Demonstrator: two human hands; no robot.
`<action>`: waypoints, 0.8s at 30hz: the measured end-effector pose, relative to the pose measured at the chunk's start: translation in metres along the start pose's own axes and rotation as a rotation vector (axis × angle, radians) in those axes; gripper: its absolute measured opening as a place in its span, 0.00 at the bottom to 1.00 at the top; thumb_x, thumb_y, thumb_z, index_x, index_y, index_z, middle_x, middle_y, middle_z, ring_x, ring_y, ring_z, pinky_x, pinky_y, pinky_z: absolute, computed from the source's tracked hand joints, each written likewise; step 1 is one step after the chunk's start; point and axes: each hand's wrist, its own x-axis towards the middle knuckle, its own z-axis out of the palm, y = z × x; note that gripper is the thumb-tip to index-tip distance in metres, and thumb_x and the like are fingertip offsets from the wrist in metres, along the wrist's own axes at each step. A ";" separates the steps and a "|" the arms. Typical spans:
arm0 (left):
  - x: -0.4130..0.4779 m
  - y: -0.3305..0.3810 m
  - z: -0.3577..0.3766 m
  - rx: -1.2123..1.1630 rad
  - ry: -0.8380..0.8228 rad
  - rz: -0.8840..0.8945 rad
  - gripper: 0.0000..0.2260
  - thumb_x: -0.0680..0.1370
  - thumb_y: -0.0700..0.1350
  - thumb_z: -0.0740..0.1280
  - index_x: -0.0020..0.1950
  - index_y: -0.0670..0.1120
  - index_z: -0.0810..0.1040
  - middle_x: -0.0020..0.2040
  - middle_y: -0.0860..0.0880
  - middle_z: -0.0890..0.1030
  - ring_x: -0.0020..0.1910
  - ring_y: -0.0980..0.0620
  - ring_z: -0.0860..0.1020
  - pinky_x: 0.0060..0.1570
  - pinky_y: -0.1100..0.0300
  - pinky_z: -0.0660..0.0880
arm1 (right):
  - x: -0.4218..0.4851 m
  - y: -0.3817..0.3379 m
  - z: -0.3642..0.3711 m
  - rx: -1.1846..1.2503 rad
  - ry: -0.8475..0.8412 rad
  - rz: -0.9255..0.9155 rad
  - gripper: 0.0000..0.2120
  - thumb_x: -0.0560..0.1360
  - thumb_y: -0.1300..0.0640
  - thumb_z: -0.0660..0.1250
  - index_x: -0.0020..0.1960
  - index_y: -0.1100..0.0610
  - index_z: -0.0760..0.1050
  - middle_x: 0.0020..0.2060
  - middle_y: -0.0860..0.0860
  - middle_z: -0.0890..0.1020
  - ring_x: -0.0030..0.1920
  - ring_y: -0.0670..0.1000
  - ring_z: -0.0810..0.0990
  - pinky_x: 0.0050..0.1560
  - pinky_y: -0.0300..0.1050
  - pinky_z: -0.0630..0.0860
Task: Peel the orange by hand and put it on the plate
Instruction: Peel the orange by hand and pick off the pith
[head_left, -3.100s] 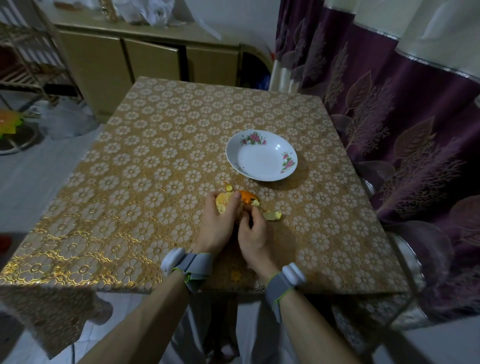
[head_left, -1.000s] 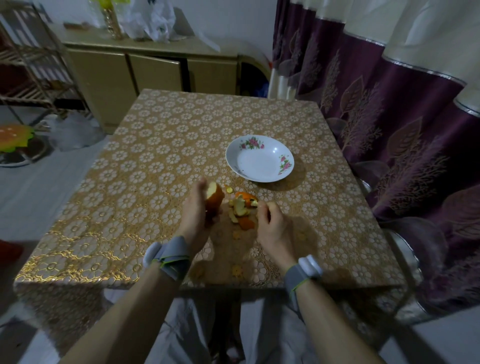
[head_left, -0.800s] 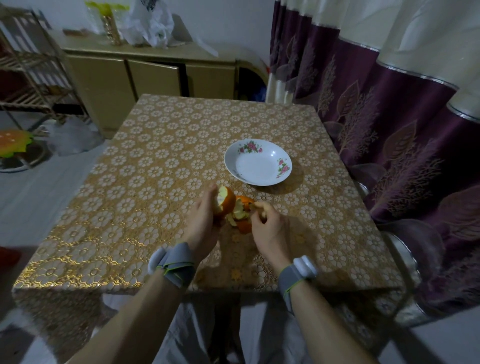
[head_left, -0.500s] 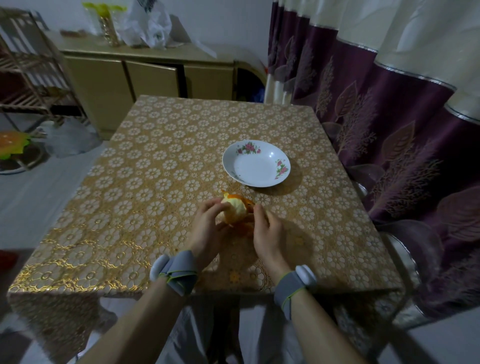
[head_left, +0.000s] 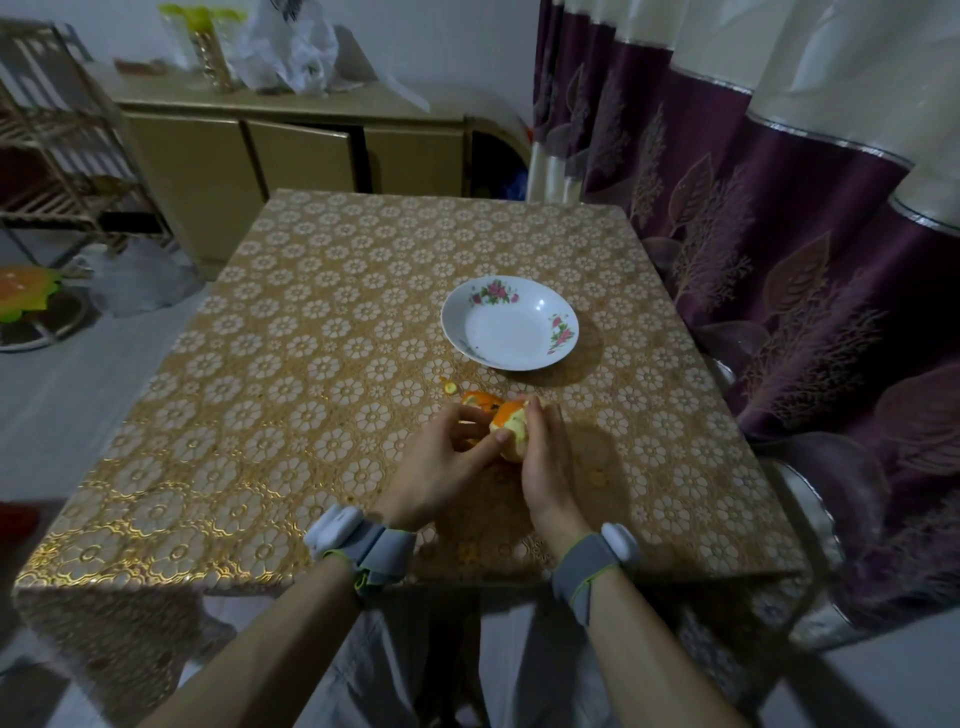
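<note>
Gripping the orange (head_left: 511, 436) mid-frame in our right hand (head_left: 540, 462), left hand (head_left: 441, 457) pinching its peel (head_left: 506, 415), we risk bursting segments if we dig too deep.

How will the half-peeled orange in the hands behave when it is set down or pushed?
The orange looks round, so it would probably roll if pushed on the flat tablecloth. Its bared pale surface looks matte, so it is likely easy to grip.

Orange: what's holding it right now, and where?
The orange: right hand cups its right side; left hand pinches its left side, thumb on peeled flesh.
</note>
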 end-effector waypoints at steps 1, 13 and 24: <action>0.000 0.000 0.000 0.033 -0.003 -0.007 0.17 0.78 0.57 0.67 0.62 0.49 0.75 0.55 0.56 0.80 0.48 0.64 0.78 0.41 0.72 0.76 | 0.000 0.000 0.000 0.004 0.001 0.001 0.16 0.84 0.48 0.51 0.59 0.54 0.74 0.49 0.49 0.79 0.49 0.46 0.79 0.43 0.35 0.74; 0.005 -0.003 0.007 0.522 0.035 0.053 0.27 0.77 0.70 0.43 0.56 0.52 0.68 0.43 0.48 0.81 0.39 0.49 0.79 0.44 0.50 0.80 | -0.010 0.010 0.004 -0.102 -0.012 -0.134 0.12 0.84 0.55 0.56 0.56 0.57 0.78 0.44 0.44 0.80 0.43 0.37 0.79 0.40 0.26 0.70; 0.015 -0.005 -0.001 -0.286 0.124 -0.324 0.40 0.75 0.75 0.45 0.69 0.48 0.75 0.65 0.48 0.78 0.62 0.46 0.78 0.68 0.46 0.68 | -0.013 0.001 0.003 -0.324 -0.149 -0.206 0.10 0.77 0.43 0.67 0.51 0.49 0.77 0.42 0.39 0.82 0.44 0.34 0.80 0.38 0.27 0.73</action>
